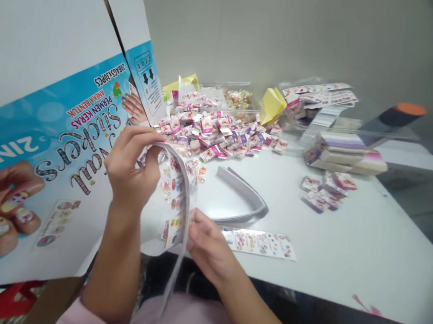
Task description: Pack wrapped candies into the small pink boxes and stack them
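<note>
A curved stack of sticker sheets (185, 184) hangs between my hands, its lower end dangling over the table's front edge. My left hand (135, 161) pinches the top end of the stack, beside the large printed carton. My right hand (208, 238) grips the stack lower down, its fingers partly hidden behind the sheets. A folded white strip bundle (243, 201) lies on the white table just beyond my right hand. Near my right wrist, a flat strip of stickers (262, 243) lies along the front edge.
The blue and white carton (53, 93) fills the left. A heap of small printed boxes (212, 130) covers the table's back, before a clear tray of colourful bits (237, 100). At right are stacked cards (341, 149), several small boxes (329, 189) and a dark, orange-ended cylinder (393, 121).
</note>
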Tool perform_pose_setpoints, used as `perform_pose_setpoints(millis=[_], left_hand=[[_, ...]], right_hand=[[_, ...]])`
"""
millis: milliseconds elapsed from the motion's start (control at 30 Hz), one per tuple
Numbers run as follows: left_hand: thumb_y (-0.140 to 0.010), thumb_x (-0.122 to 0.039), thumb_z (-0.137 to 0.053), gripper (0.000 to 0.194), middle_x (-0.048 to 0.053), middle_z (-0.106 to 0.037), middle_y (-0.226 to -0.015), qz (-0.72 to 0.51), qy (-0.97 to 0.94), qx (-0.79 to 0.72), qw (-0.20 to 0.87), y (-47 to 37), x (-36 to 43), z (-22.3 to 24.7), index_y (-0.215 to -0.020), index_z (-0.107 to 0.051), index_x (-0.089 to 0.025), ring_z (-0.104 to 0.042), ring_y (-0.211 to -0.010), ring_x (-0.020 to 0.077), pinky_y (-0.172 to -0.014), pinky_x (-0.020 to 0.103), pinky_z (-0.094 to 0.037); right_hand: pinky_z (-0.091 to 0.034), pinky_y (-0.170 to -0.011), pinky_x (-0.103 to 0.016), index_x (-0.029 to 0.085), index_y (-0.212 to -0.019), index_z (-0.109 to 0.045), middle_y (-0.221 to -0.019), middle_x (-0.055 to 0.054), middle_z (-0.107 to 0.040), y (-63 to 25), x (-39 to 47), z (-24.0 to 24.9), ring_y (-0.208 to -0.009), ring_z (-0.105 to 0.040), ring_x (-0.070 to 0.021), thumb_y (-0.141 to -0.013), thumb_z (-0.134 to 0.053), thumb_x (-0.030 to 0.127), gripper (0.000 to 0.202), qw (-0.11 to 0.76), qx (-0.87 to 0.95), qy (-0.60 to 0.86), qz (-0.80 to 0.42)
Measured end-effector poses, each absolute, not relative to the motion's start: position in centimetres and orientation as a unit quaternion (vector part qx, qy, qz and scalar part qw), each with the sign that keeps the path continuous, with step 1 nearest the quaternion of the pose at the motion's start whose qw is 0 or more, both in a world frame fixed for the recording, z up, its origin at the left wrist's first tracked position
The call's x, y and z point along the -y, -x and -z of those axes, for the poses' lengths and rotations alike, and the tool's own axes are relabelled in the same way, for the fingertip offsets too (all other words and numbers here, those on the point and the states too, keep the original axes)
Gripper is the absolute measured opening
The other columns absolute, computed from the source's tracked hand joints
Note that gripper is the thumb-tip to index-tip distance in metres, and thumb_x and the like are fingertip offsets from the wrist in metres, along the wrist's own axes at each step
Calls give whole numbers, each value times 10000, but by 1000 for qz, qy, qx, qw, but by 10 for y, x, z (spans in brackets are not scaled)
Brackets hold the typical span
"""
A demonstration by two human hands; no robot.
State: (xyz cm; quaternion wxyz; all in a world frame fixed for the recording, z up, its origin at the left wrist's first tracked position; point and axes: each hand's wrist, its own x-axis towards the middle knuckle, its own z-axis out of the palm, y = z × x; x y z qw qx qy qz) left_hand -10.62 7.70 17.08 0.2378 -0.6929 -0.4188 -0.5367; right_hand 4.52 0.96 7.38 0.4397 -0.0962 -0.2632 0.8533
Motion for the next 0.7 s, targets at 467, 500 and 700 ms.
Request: perform_pose_setpoints(millis=[467,500,700], left_hand=[[-962,-416,-507,315,102,-658,-1173,622,471,536,-323,31,0,-94,-1179,-567,-196,-636,-1104,234,-952,368,-511],[-968,-468,-472,373,117,-643,-1218,594,473,522,-388,28,19,-85,-1211,-553,-197,-615,-1151,261,-986,400,-491],[-982,-557,-338,588,82,-358,-1572,377,575,480,-545,38,66,-75,-1497,-349,-275,-215,-1496,282,-1234,457,-140]], right_hand=[[-526,-902,-362,244,-1077,-686,-1042,-54,-759,-85,18,-82,-954,-703,-224,-857,-730,319,236,570,291,211,-739],[-524,-905,-357,245,-1081,-685,-1050,-53,-756,-88,18,-83,-962,-701,-224,-851,-736,319,247,577,291,216,-732],[-539,-762,-286,246,-1030,-704,-961,-34,-752,-101,27,-84,-809,-690,-180,-850,-739,325,200,586,317,228,-710]])
